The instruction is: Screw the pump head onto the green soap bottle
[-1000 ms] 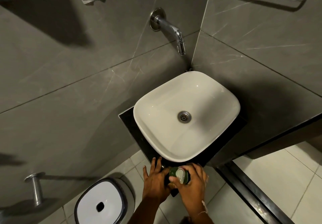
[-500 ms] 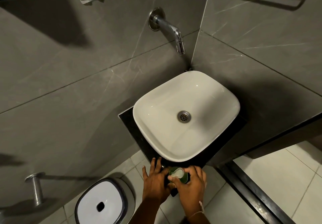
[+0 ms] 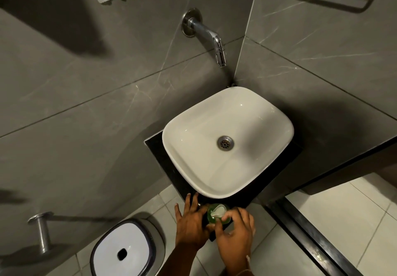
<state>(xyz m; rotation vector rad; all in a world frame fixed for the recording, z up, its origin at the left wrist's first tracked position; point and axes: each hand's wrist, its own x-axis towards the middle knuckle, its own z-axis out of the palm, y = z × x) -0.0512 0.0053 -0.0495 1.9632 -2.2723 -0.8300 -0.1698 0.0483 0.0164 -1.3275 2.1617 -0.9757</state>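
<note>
The green soap bottle (image 3: 211, 217) stands on the dark counter edge just in front of the white basin, seen from above. A white pump head (image 3: 218, 210) sits on top of it, nozzle pointing left. My left hand (image 3: 191, 225) wraps the bottle's left side, fingers spread toward the counter. My right hand (image 3: 235, 233) pinches the pump head's collar from the right with thumb and fingertips. Most of the bottle's body is hidden by both hands.
A white square basin (image 3: 227, 142) rests on a black counter (image 3: 156, 149) under a chrome wall tap (image 3: 211, 37). A white-lidded bin (image 3: 123, 252) stands on the tiled floor at lower left, beside a chrome holder (image 3: 41, 231). Grey walls close in left and right.
The pump head has turned: its nozzle swung from pointing toward me to pointing left. My right fingers shifted around the collar. The left hand stayed on the bottle.
</note>
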